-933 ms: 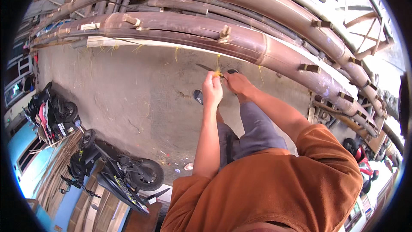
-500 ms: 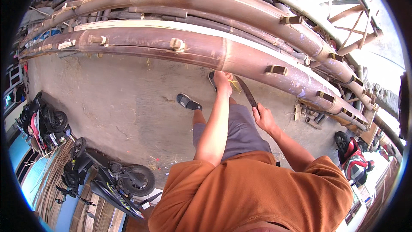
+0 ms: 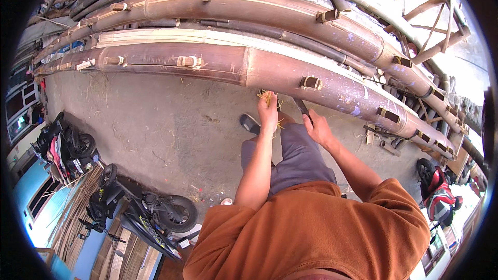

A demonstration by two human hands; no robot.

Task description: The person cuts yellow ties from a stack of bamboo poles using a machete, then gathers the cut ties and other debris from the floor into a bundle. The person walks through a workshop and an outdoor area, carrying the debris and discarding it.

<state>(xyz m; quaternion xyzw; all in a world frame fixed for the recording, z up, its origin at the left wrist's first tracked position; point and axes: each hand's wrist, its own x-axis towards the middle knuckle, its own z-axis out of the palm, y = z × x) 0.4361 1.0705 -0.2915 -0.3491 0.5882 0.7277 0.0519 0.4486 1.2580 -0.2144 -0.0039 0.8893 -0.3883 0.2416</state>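
In front of my thighs, my left hand (image 3: 267, 114) is closed around a bunch of thin yellow bamboo shavings (image 3: 267, 96), whose ends stick out above the fingers. To its right, my right hand (image 3: 318, 128) grips a machete (image 3: 301, 106) with a dark blade pointing away and to the left. The blade's tip reaches close to the near edge of a thick brown bamboo pole (image 3: 218, 67). Along that pole run several cut openings, some holding short pegs, such as the peg (image 3: 189, 61) left of my hands.
Behind lies a second thick bamboo pole (image 3: 259, 3), with more poles stacked beyond. A dark motorbike (image 3: 150, 212) stands at the lower left and a red one (image 3: 438, 192) at the right. Short bamboo offcuts (image 3: 389, 148) lie on the concrete floor (image 3: 161, 119).
My view has shifted, so the poles sit lower and farther left. The yellow shavings in my left hand now show as a fuller bunch. The machete stays in my right hand.
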